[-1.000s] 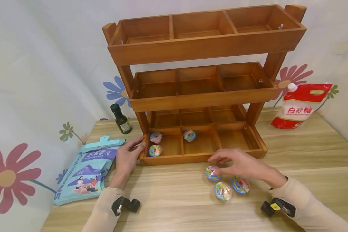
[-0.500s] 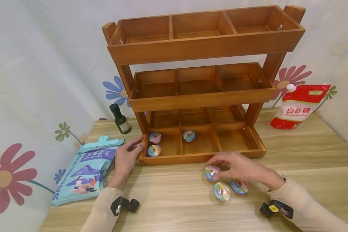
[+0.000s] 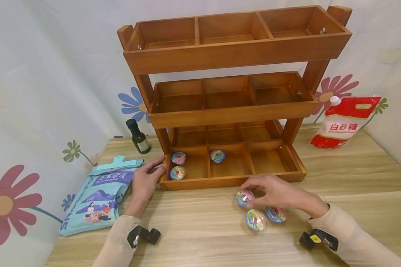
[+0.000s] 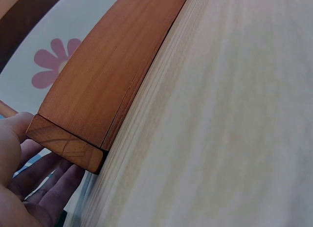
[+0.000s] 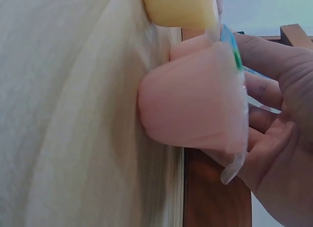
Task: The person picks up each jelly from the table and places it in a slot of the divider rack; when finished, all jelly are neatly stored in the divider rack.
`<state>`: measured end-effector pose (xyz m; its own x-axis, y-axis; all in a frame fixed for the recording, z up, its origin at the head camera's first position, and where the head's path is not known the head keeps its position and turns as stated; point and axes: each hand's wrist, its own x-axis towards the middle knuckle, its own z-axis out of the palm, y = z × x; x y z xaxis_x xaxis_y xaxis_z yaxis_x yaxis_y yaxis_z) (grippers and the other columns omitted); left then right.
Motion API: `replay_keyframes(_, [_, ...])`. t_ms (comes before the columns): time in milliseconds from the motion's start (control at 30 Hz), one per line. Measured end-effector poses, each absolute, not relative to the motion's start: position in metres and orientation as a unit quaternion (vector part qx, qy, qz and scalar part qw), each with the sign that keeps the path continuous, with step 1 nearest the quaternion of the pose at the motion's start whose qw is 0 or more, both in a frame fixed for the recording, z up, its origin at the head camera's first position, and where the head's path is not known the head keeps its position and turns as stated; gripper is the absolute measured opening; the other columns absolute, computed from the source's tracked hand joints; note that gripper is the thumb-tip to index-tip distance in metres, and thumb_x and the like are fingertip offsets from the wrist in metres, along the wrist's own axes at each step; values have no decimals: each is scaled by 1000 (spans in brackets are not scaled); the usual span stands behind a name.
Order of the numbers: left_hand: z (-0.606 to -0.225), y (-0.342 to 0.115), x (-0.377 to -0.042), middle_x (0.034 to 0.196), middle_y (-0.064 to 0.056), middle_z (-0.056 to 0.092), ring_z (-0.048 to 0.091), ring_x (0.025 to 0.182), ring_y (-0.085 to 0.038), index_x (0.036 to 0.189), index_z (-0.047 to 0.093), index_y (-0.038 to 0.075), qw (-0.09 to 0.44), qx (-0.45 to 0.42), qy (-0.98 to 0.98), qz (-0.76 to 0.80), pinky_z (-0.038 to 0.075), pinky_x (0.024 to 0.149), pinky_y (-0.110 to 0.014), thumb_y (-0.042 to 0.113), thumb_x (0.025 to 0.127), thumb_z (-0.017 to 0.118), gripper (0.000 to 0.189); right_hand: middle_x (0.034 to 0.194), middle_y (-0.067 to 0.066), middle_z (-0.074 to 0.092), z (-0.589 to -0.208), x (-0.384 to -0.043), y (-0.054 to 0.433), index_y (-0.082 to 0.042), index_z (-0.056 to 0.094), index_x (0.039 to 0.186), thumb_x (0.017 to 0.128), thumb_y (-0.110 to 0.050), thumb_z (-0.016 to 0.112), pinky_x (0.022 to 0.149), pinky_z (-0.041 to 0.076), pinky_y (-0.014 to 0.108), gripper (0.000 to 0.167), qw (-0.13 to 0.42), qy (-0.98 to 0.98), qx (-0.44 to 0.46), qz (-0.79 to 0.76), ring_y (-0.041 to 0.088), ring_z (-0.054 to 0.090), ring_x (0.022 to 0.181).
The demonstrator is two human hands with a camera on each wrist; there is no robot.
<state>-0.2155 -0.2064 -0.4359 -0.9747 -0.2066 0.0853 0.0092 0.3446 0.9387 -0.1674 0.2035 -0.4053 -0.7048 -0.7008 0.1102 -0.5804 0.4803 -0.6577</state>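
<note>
My right hand (image 3: 274, 191) pinches a pink jelly cup (image 3: 243, 198) between thumb and fingers, on the table in front of the rack. Just beside it are a second pink jelly cup (image 3: 276, 214) and a yellowish one (image 3: 255, 220). The right wrist view has the nearer pink cup (image 5: 190, 102) partly covering the one by the fingers. At the left end of the wooden rack (image 3: 200, 184), my left hand (image 3: 147, 181) touches the corner with thumb and fingers extended. Two jelly cups lie in the bottom tier's left compartment and one jelly cup (image 3: 217, 156) in its middle compartment.
A dark bottle (image 3: 140, 138) stands left of the rack. In front of it lies a blue snack bag (image 3: 98, 202) with a clip. The red and white sugar pouch (image 3: 344, 124) stands at the right. Two more divided tiers rise above the bottom one.
The right thumb and fingers have drawn in slightly around the pink jelly cup. My left hand stays at the rack's corner, and the other cups have not moved.
</note>
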Motion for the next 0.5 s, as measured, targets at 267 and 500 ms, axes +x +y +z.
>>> replay_keyframes(267, [-436,-207,-216,129,-10,74,73,97,-9,132,77,16,96,63,-818,-563,58,61,-22,25,98,79,35,121,-7,72,-406,-168,203,-12,75,128,95,-31,84,93,58,37,39,93,849,-383,-351,11,66,106])
replay_keyframes(500, [-435,-206,-216,128,-11,74,73,93,-9,132,77,16,93,65,-817,-565,57,55,-25,25,98,79,35,119,-6,72,-405,-166,201,-9,74,129,95,-30,84,93,59,36,41,100,843,-374,-373,13,67,106])
